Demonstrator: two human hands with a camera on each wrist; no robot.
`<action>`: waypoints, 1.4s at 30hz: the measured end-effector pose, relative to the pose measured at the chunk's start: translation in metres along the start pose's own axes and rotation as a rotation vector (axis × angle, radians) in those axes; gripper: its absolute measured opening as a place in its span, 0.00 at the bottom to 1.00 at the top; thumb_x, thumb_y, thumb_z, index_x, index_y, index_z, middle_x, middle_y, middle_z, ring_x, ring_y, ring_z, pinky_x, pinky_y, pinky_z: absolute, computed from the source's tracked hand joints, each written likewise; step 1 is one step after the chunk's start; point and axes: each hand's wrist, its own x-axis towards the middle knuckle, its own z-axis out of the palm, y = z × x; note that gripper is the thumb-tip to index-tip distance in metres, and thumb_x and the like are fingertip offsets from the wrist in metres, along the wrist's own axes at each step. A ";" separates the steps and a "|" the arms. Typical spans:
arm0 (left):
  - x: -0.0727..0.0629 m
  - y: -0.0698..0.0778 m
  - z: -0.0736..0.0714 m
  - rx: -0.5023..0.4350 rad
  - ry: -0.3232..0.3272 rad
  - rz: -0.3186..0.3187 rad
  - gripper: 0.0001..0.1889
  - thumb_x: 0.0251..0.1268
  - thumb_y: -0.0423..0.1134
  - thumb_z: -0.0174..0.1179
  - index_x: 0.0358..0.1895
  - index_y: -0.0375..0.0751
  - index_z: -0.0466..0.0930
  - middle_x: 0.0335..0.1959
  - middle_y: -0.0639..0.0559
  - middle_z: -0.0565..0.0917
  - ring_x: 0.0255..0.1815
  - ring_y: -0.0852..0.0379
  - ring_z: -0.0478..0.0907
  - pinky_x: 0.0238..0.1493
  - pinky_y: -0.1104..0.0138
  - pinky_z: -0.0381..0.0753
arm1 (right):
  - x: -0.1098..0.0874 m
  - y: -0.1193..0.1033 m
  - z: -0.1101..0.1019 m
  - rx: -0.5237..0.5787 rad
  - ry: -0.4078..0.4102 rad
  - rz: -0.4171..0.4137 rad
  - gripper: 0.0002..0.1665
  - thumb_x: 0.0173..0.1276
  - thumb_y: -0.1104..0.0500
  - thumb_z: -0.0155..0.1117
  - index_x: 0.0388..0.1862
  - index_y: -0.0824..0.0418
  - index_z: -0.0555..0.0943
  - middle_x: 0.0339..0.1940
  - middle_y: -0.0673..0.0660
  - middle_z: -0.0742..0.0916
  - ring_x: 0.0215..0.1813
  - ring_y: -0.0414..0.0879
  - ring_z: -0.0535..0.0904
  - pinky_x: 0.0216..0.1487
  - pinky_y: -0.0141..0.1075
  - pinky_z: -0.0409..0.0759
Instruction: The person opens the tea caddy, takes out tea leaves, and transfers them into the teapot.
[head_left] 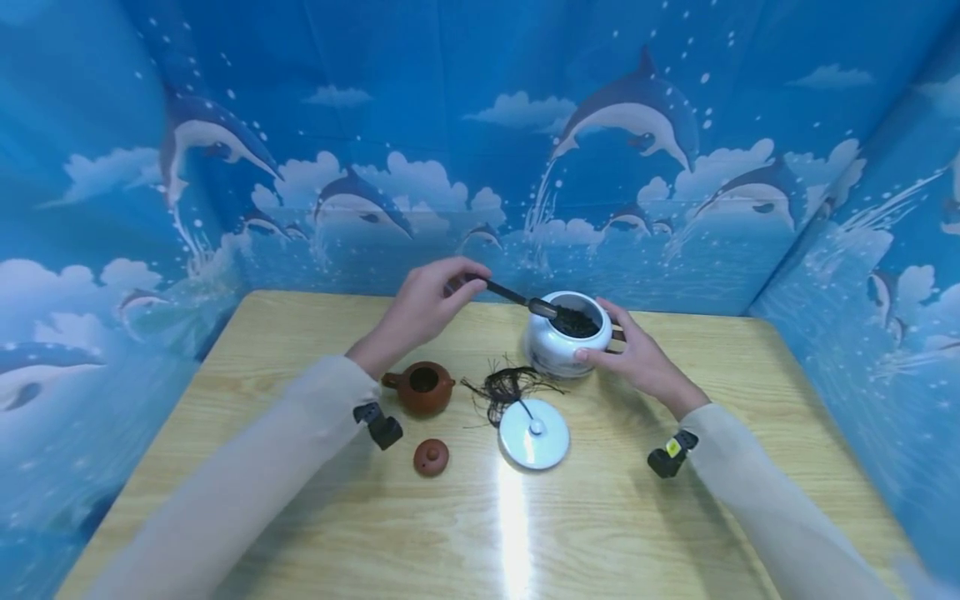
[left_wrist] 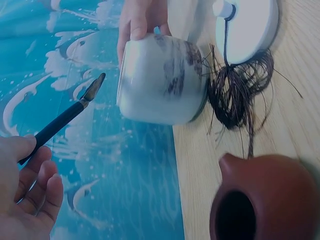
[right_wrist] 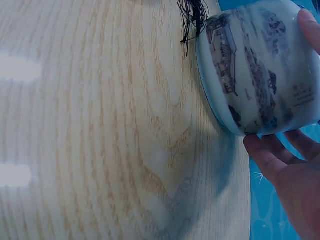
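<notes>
My left hand point(head_left: 429, 302) pinches the dark handle of a small tea scoop point(head_left: 510, 293) between thumb and fingers. The scoop's head reaches over the rim of a white porcelain jar point(head_left: 553, 350), close above the dark loose tea leaves point(head_left: 577, 322) inside. My right hand point(head_left: 643, 360) holds the jar from its right side, thumb at the front and fingers round the back. In the right wrist view, the jar's wall point(right_wrist: 265, 70) carries a painted landscape, and fingertips touch it near the base. The left wrist view shows the scoop point(left_wrist: 62, 120) tilted toward the jar's mouth.
A brown clay teapot point(head_left: 433, 403) stands lidless below the left forearm, its small lid point(head_left: 431, 458) in front. The jar's white lid point(head_left: 534, 442) lies on the wooden table point(head_left: 600, 525), with a dark tangled tassel point(head_left: 507, 388) beside it. A blue dolphin-print curtain point(head_left: 450, 100) surrounds the table.
</notes>
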 end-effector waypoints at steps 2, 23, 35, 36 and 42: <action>0.005 0.004 0.005 0.011 -0.005 0.012 0.16 0.86 0.46 0.61 0.67 0.49 0.85 0.52 0.53 0.89 0.46 0.53 0.85 0.45 0.59 0.86 | 0.000 0.000 0.000 0.001 0.000 -0.001 0.68 0.71 0.36 0.77 0.93 0.40 0.41 0.93 0.58 0.54 0.88 0.68 0.58 0.79 0.69 0.68; 0.031 0.024 0.044 0.404 -0.094 0.242 0.13 0.87 0.42 0.59 0.65 0.49 0.86 0.60 0.52 0.89 0.62 0.52 0.84 0.64 0.58 0.85 | 0.000 0.001 -0.002 0.013 -0.011 -0.006 0.68 0.72 0.36 0.77 0.94 0.42 0.40 0.93 0.58 0.53 0.89 0.69 0.57 0.79 0.69 0.69; 0.043 0.026 0.056 0.548 -0.148 0.359 0.15 0.83 0.37 0.63 0.67 0.47 0.84 0.62 0.51 0.88 0.64 0.52 0.84 0.69 0.60 0.83 | 0.001 0.000 -0.002 0.022 -0.015 -0.011 0.68 0.72 0.37 0.77 0.94 0.43 0.40 0.93 0.58 0.53 0.88 0.69 0.58 0.79 0.68 0.69; 0.043 0.026 0.057 0.565 -0.157 0.364 0.16 0.83 0.37 0.63 0.67 0.47 0.84 0.62 0.50 0.88 0.63 0.52 0.84 0.68 0.60 0.84 | 0.001 0.001 -0.002 0.025 -0.015 -0.013 0.68 0.72 0.37 0.77 0.94 0.43 0.40 0.93 0.58 0.53 0.88 0.68 0.58 0.79 0.68 0.70; 0.044 0.029 0.061 0.694 -0.232 0.382 0.17 0.82 0.34 0.63 0.68 0.48 0.84 0.61 0.51 0.88 0.62 0.53 0.84 0.67 0.60 0.84 | 0.001 0.002 -0.002 0.041 -0.011 -0.033 0.67 0.73 0.39 0.77 0.94 0.44 0.41 0.93 0.58 0.55 0.88 0.68 0.59 0.78 0.65 0.73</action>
